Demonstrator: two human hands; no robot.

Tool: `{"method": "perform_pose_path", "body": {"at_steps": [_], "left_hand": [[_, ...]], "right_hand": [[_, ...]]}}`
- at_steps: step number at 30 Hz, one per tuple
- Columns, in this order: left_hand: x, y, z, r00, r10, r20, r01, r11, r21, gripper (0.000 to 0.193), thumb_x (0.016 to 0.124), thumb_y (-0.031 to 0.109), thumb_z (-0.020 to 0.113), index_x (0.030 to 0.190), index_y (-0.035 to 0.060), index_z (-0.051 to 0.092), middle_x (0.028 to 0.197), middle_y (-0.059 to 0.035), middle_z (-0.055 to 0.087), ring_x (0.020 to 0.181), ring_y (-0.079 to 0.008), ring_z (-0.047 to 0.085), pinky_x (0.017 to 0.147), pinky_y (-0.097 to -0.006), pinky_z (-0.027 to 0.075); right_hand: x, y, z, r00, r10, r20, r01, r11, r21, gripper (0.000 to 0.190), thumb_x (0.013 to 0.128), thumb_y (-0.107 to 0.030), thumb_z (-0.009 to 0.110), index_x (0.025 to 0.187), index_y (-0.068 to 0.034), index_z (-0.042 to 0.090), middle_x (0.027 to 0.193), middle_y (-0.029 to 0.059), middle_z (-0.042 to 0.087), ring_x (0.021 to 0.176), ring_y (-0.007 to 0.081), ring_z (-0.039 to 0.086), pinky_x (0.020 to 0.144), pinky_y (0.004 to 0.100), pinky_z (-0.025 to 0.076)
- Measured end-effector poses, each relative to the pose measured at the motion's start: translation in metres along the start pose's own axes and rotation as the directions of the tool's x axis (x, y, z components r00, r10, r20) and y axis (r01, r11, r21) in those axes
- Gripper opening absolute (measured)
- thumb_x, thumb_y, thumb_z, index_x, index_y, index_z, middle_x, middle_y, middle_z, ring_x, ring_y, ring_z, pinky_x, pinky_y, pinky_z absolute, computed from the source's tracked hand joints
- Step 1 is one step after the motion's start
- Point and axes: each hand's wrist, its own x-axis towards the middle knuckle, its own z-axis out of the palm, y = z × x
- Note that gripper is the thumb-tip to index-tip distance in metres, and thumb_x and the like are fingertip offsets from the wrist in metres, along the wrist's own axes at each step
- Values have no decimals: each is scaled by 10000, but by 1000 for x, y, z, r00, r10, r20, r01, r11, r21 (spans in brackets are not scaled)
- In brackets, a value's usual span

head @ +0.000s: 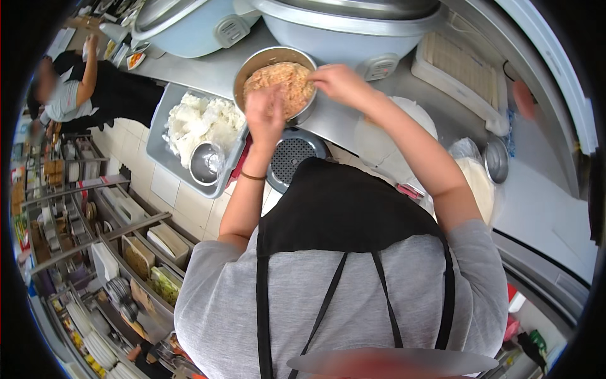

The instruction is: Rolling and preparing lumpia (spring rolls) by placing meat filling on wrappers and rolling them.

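Observation:
A round metal pot (240, 71) stands on the steel counter, holding a mound of orange-pink minced mixture (277, 78). My left hand (265, 113) is over the pot's near left side, fingers bent and slightly blurred; whether it holds anything is unclear. Across from it, my right hand (338, 85) has its fingertips pinched together at the right rim, by the mixture's edge. Anything between those fingertips is too small to make out. Left of the pot is a grey plastic tub (158, 137) of white cooked rice (203, 121), with a metal bowl (206, 163) lying in it.
Two large rice cookers (331, 38) (189, 35) line the back. Round white sheets (393, 132) lie on the right of the counter (336, 121), before a lidded plastic container (459, 76). A perforated dark stool (296, 158) stands below. Another person (75, 85) works at far left.

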Motion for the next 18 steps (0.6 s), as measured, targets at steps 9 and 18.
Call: {"method": "perform_pose_path", "body": {"at_steps": [9, 18], "left_hand": [[-6, -61, -3, 959, -226, -170, 228, 974, -4, 132, 816, 12, 560, 933, 17, 620, 828, -121, 623, 703, -249, 585, 629, -315, 474], [-6, -61, -5, 968, -193, -162, 199, 980, 18, 113, 791, 3, 571, 871, 40, 641, 726, -97, 589, 639, -237, 543, 571, -320, 434]], "right_hand": [[74, -42, 80, 690, 185, 700, 172, 897, -407, 233, 734, -91, 566, 930, -62, 689, 910, 165, 658, 834, 318, 627, 739, 387, 490], [76, -42, 48, 558, 83, 826, 172, 962, -212, 217, 713, -90, 615, 910, -88, 709, 878, 121, 678, 821, 238, 641, 736, 348, 490]]}}
